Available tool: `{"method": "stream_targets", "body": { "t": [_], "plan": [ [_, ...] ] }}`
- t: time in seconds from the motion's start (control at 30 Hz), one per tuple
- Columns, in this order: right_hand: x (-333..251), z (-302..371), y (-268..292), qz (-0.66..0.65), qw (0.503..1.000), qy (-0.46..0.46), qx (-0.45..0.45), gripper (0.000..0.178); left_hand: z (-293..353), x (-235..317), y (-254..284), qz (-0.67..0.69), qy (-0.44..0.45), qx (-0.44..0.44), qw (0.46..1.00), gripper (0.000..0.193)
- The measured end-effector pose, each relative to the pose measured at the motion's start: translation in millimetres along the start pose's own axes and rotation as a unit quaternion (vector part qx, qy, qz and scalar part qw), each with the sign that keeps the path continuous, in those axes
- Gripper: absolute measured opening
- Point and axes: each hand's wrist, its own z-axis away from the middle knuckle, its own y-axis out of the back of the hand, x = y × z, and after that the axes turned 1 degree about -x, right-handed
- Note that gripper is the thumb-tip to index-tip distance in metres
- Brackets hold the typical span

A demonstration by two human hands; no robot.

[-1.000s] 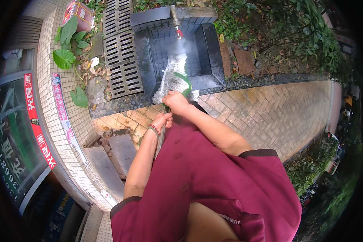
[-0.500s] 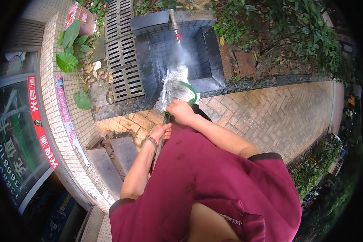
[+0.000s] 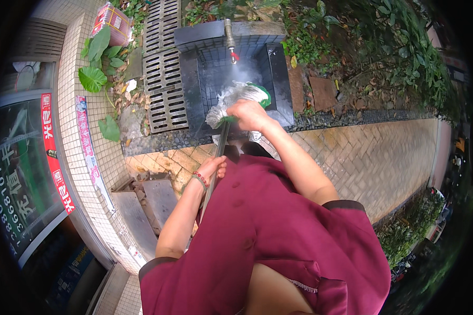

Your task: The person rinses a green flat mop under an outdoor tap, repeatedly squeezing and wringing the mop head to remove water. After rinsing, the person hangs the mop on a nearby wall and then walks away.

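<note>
A string mop with a white and green head point(image 3: 245, 93) is held over the near part of a dark tiled basin point(image 3: 270, 68). Its pale metal handle point(image 3: 222, 144) runs back toward my body. My left hand point(image 3: 211, 169), a beaded bracelet at its wrist, is wrapped round the handle. My right hand point(image 3: 249, 114) is closed at the near side of the mop head, where strands and handle meet; its fingertips are partly hidden. Beyond the head, a metal tap with a red lever point(image 3: 235, 56) sends out a misty spray of water.
Left of the basin lies a slotted drain grate point(image 3: 166, 100). A white tiled wall point(image 3: 97, 126) and a glass shopfront point(image 3: 23, 157) run along the left. Brick paving point(image 3: 352, 149) stretches right, below a planted bed point(image 3: 362, 58). Stone slabs point(image 3: 160, 197) lie beside my left forearm.
The mop head has moved forward, further over the basin and nearer the tap. My right hand has gone forward with it, while my left hand stays much where it was, lower on the handle.
</note>
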Motion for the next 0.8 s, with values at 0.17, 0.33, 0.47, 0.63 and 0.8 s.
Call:
{"method": "stream_targets", "body": {
  "t": [0.17,0.33,0.47,0.63,0.8],
  "plan": [
    [25.0,-18.8,32.2,0.011,1.0,-0.002,0.019,0.019,-9.8,7.0,-8.7,-0.031,-0.01,0.01,0.999,0.015],
    [8.7,-7.8,6.8,0.016,0.999,0.006,0.043,0.019,-26.4,15.8,5.8,-0.048,-0.004,0.015,0.999,0.014],
    [-11.4,23.0,-32.1,0.001,1.0,0.002,0.027,0.018,-43.9,12.6,19.6,-0.055,0.028,0.025,0.998,0.011],
    [-26.6,52.3,-58.4,0.026,0.999,-0.009,0.03,0.019,-55.8,5.1,32.4,-0.056,0.065,0.016,0.996,0.009],
    [-56.4,39.2,-49.8,0.096,0.995,0.024,0.026,0.014,-15.9,-5.3,29.0,-0.005,0.051,-0.001,0.999,0.008]
  ]
}}
